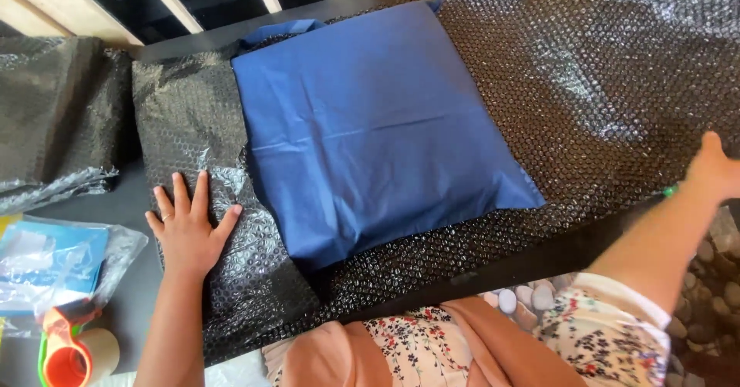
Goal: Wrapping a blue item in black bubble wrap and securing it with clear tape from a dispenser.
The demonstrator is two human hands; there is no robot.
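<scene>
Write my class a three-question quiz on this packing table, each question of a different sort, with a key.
1. True or false: the left hand lies flat on the black bubble wrap.
2. What lies on the wrap? A) a red box B) a blue fabric bundle C) a glass jar
3. Which object stands at the lower left corner?

Key: 1 true. 2 B. 3 the orange tape dispenser. The right hand reaches the wrap's far right part.

glossy black bubble wrap; matt blue cloth
</scene>
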